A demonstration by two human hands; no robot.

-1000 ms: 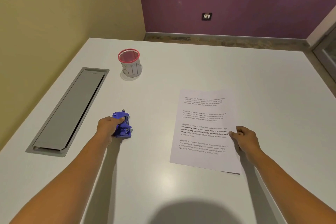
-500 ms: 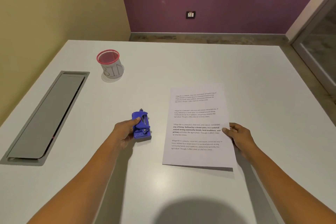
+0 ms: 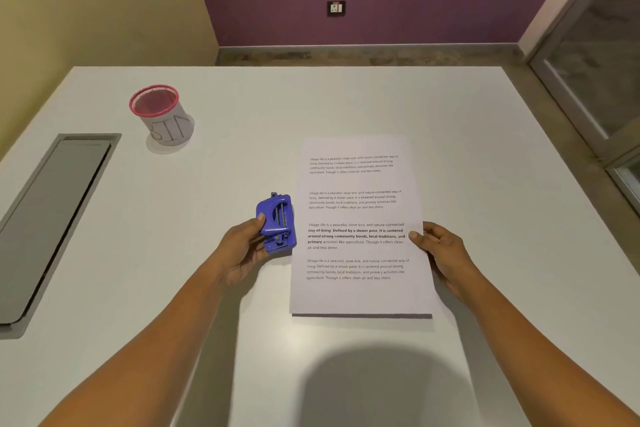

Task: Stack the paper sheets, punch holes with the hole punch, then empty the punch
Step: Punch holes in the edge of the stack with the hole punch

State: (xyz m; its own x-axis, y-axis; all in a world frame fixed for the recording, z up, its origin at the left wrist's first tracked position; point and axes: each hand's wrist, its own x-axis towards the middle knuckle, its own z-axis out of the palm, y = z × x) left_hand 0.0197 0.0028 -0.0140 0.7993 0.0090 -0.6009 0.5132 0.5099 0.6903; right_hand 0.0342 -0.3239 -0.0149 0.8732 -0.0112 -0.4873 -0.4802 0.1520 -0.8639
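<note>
A stack of white printed paper sheets [image 3: 360, 218] lies in the middle of the white table [image 3: 346, 100]. Its near edge is lifted a little, with a shadow under it. My right hand [image 3: 440, 250] grips the stack's right edge, thumb on top. A small blue hole punch [image 3: 277, 224] is in my left hand [image 3: 242, 253], thumb on its left side. The punch sits right at the stack's left edge, at mid height. I cannot tell whether the paper is inside the punch's slot.
A mesh cup with a red rim [image 3: 161, 114], wrapped in paper marked BIN, stands at the back left. A grey cable hatch [image 3: 52, 215] is set into the table along the left side. A glass door [image 3: 595, 62] is at the right.
My left hand has carried the blue punch rightward, from well left of the paper to its left edge. My right hand has kept its grip on the stack's right edge.
</note>
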